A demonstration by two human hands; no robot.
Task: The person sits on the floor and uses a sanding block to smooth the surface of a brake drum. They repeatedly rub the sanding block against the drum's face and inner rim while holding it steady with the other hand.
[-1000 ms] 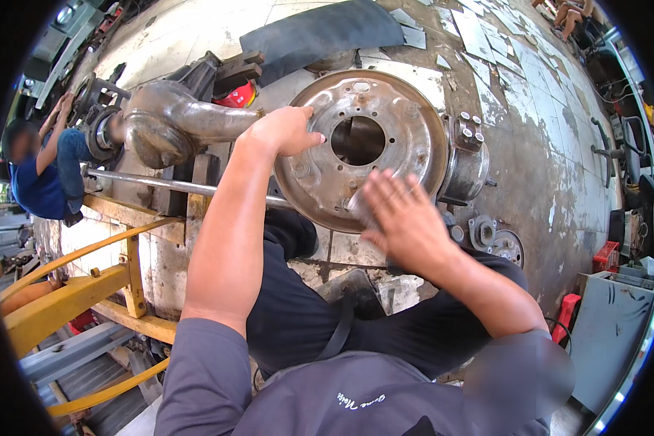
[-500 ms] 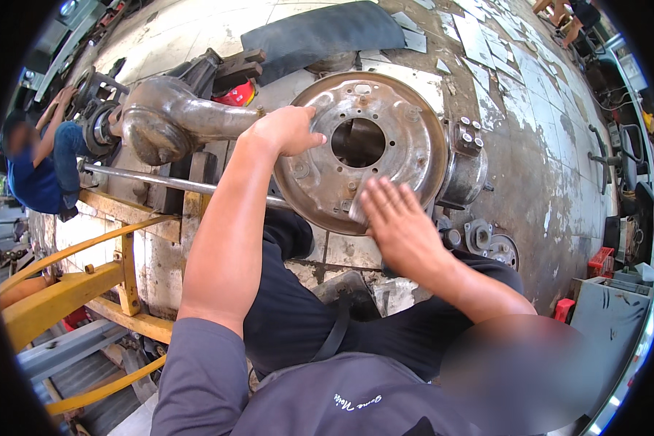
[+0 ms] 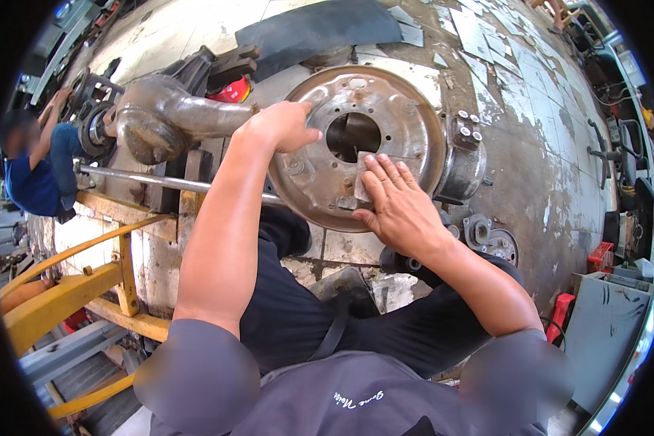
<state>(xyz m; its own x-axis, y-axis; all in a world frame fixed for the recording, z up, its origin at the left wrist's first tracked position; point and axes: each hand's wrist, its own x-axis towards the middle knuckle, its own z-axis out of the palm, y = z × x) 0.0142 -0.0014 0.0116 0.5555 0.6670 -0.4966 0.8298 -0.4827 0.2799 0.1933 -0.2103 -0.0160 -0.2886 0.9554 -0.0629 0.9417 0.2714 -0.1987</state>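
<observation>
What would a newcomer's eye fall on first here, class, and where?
Probably the round brake backing plate at upper centre, with the left grip on its left side and the right grip flat over a grey sheet lower down. Next come the bulbous axle housing at upper left and the yellow frame at lower left.

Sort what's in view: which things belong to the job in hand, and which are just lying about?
By touch, part of the job: plate, under the left grip; pad, under the right grip.

Seemingly just lying about: black sheet; tile pieces; red crate.
</observation>
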